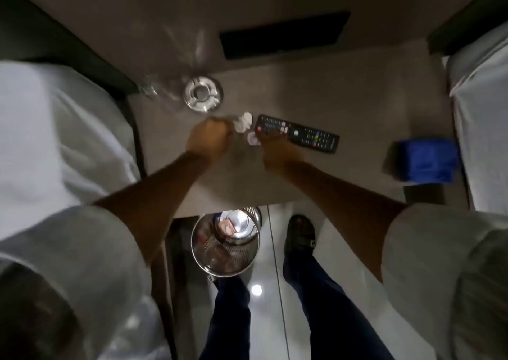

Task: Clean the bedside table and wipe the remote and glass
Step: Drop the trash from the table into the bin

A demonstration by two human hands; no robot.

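Both hands reach over the bedside table [357,106]. The left hand [207,139] is curled into a fist beside a crumpled white paper [243,121]; whether it grips anything I cannot tell. The right hand [277,150] has its fingertips on a small white scrap [253,139], right by the near end of the black remote [298,133]. The glass [203,93] stands behind the left hand. A blue cloth [426,160] lies at the table's right edge. A metal bin [225,240] sits on the floor below
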